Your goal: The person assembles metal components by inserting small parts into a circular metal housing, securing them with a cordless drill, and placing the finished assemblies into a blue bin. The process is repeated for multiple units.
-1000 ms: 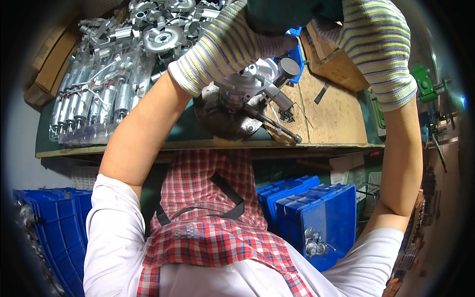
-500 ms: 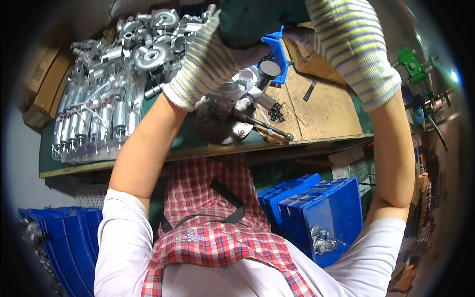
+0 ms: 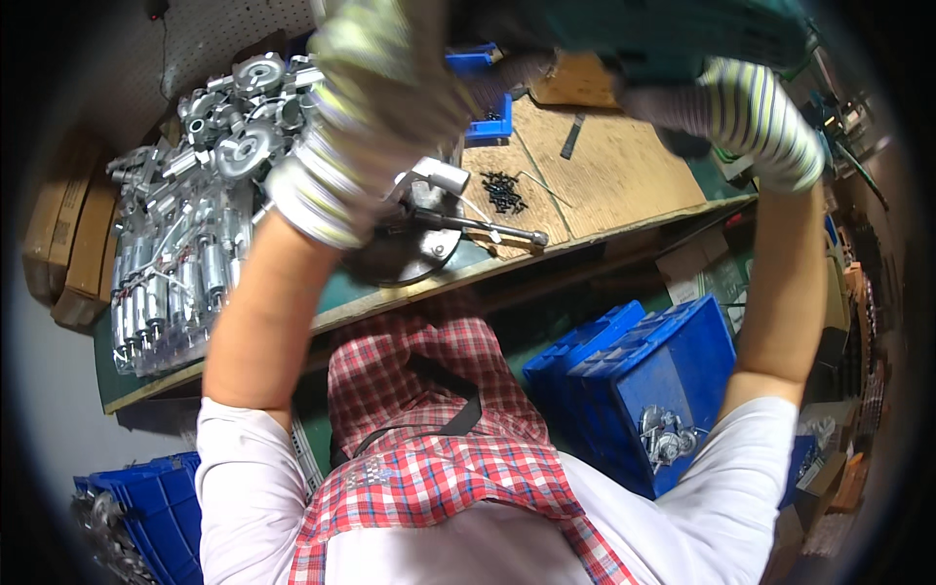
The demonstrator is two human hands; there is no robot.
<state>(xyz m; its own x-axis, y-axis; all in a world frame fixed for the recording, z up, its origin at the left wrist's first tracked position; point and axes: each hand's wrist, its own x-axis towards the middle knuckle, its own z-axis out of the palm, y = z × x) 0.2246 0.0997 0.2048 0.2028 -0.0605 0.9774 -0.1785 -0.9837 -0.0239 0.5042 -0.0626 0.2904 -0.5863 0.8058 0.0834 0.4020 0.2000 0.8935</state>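
Up at the top edge my right hand (image 3: 746, 112), in a striped knit glove, is closed round the grip of a teal power drill (image 3: 643, 39). My left hand (image 3: 390, 107), gloved alike, is smeared by motion at the drill's front end. Its fingers reach toward the dark nose, and their grip is unclear. Below it stands a dark round-based fixture (image 3: 400, 258) with a bar handle (image 3: 483, 226). A silver metal part (image 3: 434, 175) sits on it, partly hidden by my left hand. A pile of black screws (image 3: 503, 193) lies just right of it.
Metal castings (image 3: 244, 146) and bagged silver cylinders (image 3: 171, 283) crowd the bench's left. Cardboard (image 3: 624, 175) covers its right part, with a dark strip (image 3: 572, 136) on it. A blue bin (image 3: 492, 127) stands behind. Blue crates (image 3: 673, 361) sit below the bench's front edge (image 3: 322, 327).
The drill and my right hand have swung right, showing more of the drill's body. My left hand has shifted left. The whole view has tilted and moved.
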